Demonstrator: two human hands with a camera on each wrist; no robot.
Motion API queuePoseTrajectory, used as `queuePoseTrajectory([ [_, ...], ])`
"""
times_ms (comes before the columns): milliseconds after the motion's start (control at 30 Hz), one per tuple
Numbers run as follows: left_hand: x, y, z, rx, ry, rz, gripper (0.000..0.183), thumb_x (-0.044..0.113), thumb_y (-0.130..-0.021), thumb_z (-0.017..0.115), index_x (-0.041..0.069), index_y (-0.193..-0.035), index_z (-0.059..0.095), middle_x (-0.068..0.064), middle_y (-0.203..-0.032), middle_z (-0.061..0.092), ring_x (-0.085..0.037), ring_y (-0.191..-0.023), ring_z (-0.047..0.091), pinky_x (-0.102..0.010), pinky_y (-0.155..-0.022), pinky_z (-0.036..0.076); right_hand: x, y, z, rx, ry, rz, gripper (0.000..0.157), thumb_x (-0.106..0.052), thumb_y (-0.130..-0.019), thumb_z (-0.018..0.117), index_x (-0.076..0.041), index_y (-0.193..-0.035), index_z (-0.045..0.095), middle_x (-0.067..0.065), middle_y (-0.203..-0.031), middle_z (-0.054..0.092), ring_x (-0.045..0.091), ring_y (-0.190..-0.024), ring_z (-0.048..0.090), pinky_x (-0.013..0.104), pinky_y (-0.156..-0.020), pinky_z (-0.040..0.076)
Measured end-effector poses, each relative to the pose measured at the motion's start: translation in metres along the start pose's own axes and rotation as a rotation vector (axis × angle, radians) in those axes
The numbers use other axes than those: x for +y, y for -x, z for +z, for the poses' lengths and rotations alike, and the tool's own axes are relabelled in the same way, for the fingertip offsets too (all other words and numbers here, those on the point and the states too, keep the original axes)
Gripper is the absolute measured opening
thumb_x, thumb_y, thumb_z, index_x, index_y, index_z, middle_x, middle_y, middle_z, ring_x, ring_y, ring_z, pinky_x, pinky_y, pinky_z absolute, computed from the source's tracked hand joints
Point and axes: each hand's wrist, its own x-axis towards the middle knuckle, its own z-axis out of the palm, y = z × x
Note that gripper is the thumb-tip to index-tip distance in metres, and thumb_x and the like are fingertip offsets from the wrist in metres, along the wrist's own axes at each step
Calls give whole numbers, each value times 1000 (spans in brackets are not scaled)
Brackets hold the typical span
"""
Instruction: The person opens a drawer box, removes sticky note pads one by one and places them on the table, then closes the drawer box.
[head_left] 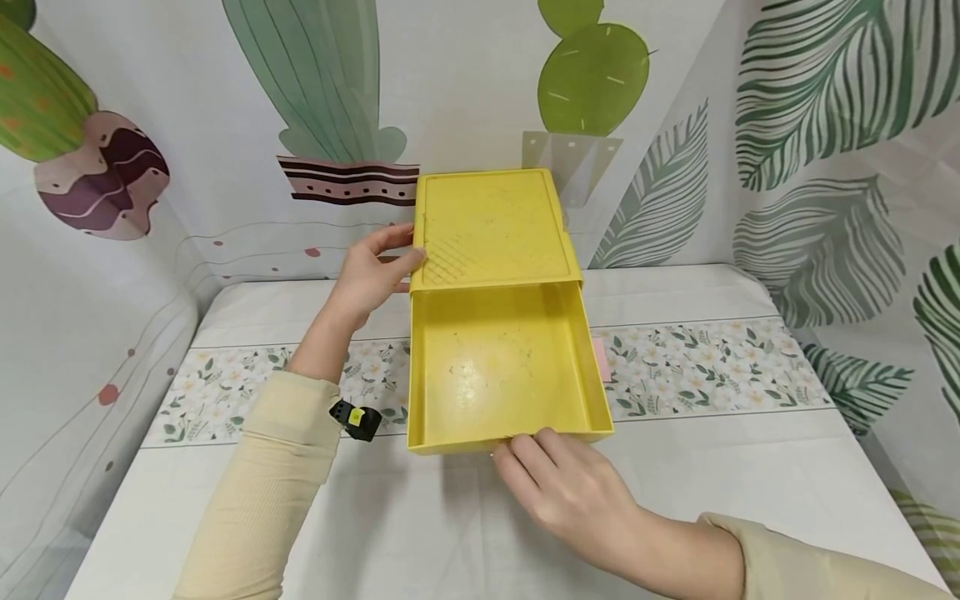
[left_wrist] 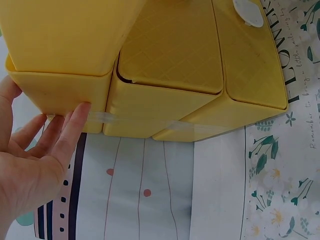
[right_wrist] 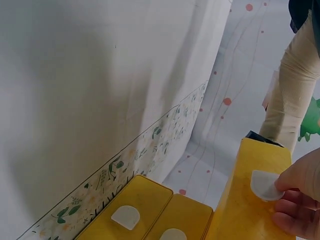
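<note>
A yellow drawer unit (head_left: 487, 225) stands on the table, its top drawer (head_left: 502, 375) pulled far out toward me with nothing inside. My left hand (head_left: 367, 279) steadies the unit's left side, thumb over the top edge. In the left wrist view its fingers (left_wrist: 75, 120) lie fairly straight against the side wall. My right hand (head_left: 570, 487) is at the drawer's front. Its thumb and curled fingers pinch the white half-round handle (right_wrist: 265, 185), seen in the right wrist view. Two lower drawers show their own white handles (right_wrist: 125, 216) and sit closed.
A white tablecloth with a floral band (head_left: 697, 367) covers the table. Behind hangs a printed curtain (head_left: 472, 83) with cacti and leaves. A small pink piece (head_left: 602, 360) shows beside the drawer's right wall. The left wrist bears a black camera (head_left: 356, 419).
</note>
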Motion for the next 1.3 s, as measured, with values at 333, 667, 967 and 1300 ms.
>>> queuePoseTrajectory([
  [333,2,1,0,0,5,-10,51,28,-89,62,20,-137,45,-2,-132,49,-18,-111,55,-31,-75,56,2,0,2,3,-28,44,27,6,-94,38,-3,-82,61,5,-72,52,15,-55,44,17,-46,41],
  [667,2,1,0,1,9,-10,52,28,-89,62,19,-137,45,-3,-131,49,-18,-110,55,-31,-75,56,9,-4,13,-24,-51,83,27,4,-95,36,-3,-82,59,5,-72,51,15,-55,43,17,-44,38],
  [967,2,1,1,6,-6,-9,51,28,-89,62,19,-136,46,-3,-131,50,-18,-110,55,-31,-75,56,20,-3,26,-58,-43,137,28,5,-95,34,-3,-84,59,5,-74,53,17,-57,47,18,-43,40],
  [1300,1,0,0,7,-3,-6,51,28,-89,62,19,-136,46,-3,-131,50,-18,-110,55,-31,-74,56,30,-4,44,-94,-49,179,21,-1,-95,42,-4,-84,59,5,-75,54,18,-58,47,19,-44,38],
])
